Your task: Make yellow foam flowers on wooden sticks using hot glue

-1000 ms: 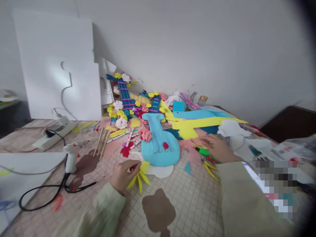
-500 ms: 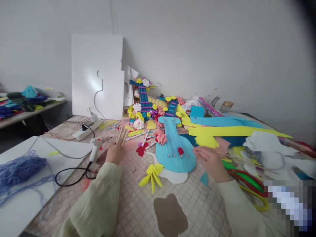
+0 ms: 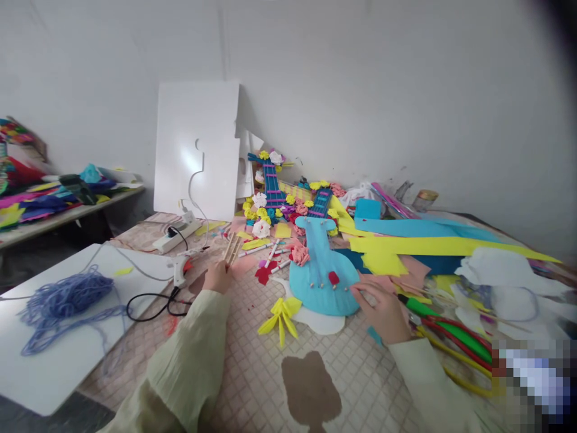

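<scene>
Sticks first: our left hand (image 3: 217,278) has its fingers pinched on the near ends of the thin wooden sticks (image 3: 231,249), next to the glue gun (image 3: 181,272). Our right hand (image 3: 382,307) rests fingers together, tips touching the blue paper guitar (image 3: 321,269) lying flat mid-table, yellow paper bow (image 3: 280,314) just beside it.

On my bench lies a tangle of blue yarn (image 3: 63,297) on a white board (image 3: 54,355). A power strip (image 3: 175,234) sits near the wall, and yellow paper strips (image 3: 433,245) cross blue ones (image 3: 419,228).
</scene>
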{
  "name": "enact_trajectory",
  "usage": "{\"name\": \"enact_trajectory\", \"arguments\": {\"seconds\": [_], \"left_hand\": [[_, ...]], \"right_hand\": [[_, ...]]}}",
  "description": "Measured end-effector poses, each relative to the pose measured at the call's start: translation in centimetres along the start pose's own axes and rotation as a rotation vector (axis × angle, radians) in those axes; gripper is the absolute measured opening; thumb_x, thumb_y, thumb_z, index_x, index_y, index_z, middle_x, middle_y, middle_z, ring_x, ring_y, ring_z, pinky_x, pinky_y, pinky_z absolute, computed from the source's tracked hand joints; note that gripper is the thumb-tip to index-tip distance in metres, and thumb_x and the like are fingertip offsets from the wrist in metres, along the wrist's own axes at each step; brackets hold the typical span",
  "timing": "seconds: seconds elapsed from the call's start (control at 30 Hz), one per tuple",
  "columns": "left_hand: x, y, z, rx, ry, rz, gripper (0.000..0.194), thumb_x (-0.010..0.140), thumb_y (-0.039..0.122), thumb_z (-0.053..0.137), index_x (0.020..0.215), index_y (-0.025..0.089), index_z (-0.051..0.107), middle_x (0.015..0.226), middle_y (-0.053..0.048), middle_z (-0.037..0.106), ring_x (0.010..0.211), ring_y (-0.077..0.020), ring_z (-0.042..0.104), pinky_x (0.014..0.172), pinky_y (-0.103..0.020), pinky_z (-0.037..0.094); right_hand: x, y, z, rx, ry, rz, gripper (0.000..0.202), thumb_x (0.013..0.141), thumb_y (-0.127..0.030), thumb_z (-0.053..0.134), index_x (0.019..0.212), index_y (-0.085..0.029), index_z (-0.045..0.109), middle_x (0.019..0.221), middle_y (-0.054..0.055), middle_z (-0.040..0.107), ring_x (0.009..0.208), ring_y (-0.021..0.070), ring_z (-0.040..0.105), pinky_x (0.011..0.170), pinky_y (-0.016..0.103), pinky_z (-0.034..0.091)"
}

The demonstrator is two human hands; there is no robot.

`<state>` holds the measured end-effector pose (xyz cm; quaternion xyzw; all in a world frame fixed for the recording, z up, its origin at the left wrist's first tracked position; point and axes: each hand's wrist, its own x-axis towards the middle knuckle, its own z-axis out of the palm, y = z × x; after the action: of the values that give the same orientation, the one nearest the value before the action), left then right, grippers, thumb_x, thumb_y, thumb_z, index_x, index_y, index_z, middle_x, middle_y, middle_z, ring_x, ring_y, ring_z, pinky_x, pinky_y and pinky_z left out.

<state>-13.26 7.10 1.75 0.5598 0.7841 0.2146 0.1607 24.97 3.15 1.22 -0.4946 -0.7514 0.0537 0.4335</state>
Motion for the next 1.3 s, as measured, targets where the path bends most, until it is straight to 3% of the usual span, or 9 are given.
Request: {"name": "enact_trajectory", "arguments": {"seconds": [0.13, 0.23, 0.3, 0.53, 0.63, 0.7, 0.83, 1.1, 1.3], "left_hand": [[-1.2, 0.6, -0.4, -0.202, -0.069, 0.057, 0.029, 0.083, 0.028, 0.049, 0.108, 0.013, 0.05, 0.107, -0.008, 0.054, 0.091, -0.0191, 0.056, 0.075, -0.038, 0.048], [-2.7, 1.5, -0.7, -0.394, -0.169, 0.133, 0.024, 0.084, 0.031, 0.045, 0.095, 0.01, 0.053, 0.078, -0.003, 0.056, 0.066, -0.0119, 0.055, 0.059, -0.027, 0.047], [-3.9, 2.3, -1.2, -0.52, -0.232, 0.179, 0.028, 0.083, 0.037, 0.043, 0.084, 0.011, 0.053, 0.061, 0.002, 0.047, 0.052, -0.0077, 0.045, 0.048, -0.02, 0.039], [-9.0, 5.5, -2.2, -0.812, -0.425, 0.281, 0.038, 0.07, 0.052, 0.053, 0.073, 0.014, 0.047, 0.067, 0.0, 0.048, 0.051, -0.0056, 0.036, 0.046, -0.019, 0.029], [-11.6, 7.0, -1.0, -0.841, -0.513, 0.304, 0.034, 0.07, 0.047, 0.056, 0.078, 0.014, 0.049, 0.066, 0.001, 0.049, 0.053, -0.0069, 0.038, 0.049, -0.02, 0.031], [-13.1, 7.9, 0.0, -0.812, -0.57, 0.344, 0.029, 0.073, 0.042, 0.055, 0.079, 0.014, 0.052, 0.065, 0.001, 0.048, 0.056, -0.008, 0.039, 0.051, -0.02, 0.031], [-14.8, 8.6, 1.2, -0.716, -0.6, 0.437, 0.019, 0.078, 0.033, 0.052, 0.077, 0.014, 0.055, 0.066, 0.0, 0.049, 0.059, -0.009, 0.04, 0.053, -0.021, 0.03], [-15.5, 7.9, 1.4, -0.777, -0.648, 0.397, 0.022, 0.078, 0.035, 0.05, 0.081, 0.013, 0.056, 0.068, -0.002, 0.054, 0.064, -0.0114, 0.046, 0.058, -0.023, 0.035], [-16.0, 7.1, 0.7, -0.715, -0.588, 0.41, 0.026, 0.08, 0.036, 0.047, 0.085, 0.014, 0.059, 0.074, -0.005, 0.059, 0.066, -0.0131, 0.05, 0.057, -0.024, 0.039]], "right_hand": [[-0.3, -0.1, 0.2, 0.035, -0.004, 0.007, 0.016, 0.078, -0.028, 0.05, 0.075, -0.018, 0.062, 0.079, 0.007, 0.066, 0.079, 0.0209, 0.061, 0.073, 0.035, 0.048], [-0.5, -0.2, 0.4, 0.071, -0.007, 0.015, 0.015, 0.078, -0.027, 0.051, 0.075, -0.018, 0.063, 0.078, 0.007, 0.066, 0.078, 0.0213, 0.06, 0.073, 0.036, 0.048], [-0.5, -0.1, 0.5, 0.102, -0.008, 0.021, 0.014, 0.077, -0.027, 0.052, 0.074, -0.018, 0.062, 0.077, 0.007, 0.066, 0.077, 0.0216, 0.06, 0.073, 0.037, 0.047], [-0.5, -1.8, 0.6, 0.242, -0.041, 0.074, 0.017, 0.078, -0.031, 0.052, 0.075, -0.018, 0.062, 0.078, 0.009, 0.065, 0.077, 0.0218, 0.059, 0.07, 0.036, 0.047], [-0.5, -5.0, 0.8, 0.357, -0.122, 0.117, 0.022, 0.083, -0.032, 0.046, 0.095, -0.021, 0.061, 0.092, 0.006, 0.065, 0.08, 0.0172, 0.06, 0.068, 0.03, 0.049], [-0.4, -7.4, 1.0, 0.73, -0.255, 0.228, 0.029, 0.083, -0.033, 0.047, 0.108, -0.022, 0.055, 0.097, 0.007, 0.063, 0.069, 0.0141, 0.059, 0.062, 0.028, 0.048], [-0.2, -10.3, 1.7, 1.11, -0.263, 0.352, 0.022, 0.079, -0.033, 0.054, 0.097, -0.02, 0.059, 0.089, 0.005, 0.063, 0.054, 0.0089, 0.053, 0.053, 0.026, 0.044], [0.1, -9.6, 1.2, 1.368, -0.068, 0.503, 0.012, 0.074, -0.031, 0.061, 0.079, -0.02, 0.064, 0.073, 0.0, 0.062, 0.053, 0.0067, 0.051, 0.053, 0.022, 0.041], [-0.4, -10.2, 0.2, 1.254, -0.031, 0.498, 0.014, 0.077, -0.032, 0.058, 0.078, -0.019, 0.062, 0.066, -0.001, 0.056, 0.054, 0.0062, 0.046, 0.052, 0.02, 0.039]]}}
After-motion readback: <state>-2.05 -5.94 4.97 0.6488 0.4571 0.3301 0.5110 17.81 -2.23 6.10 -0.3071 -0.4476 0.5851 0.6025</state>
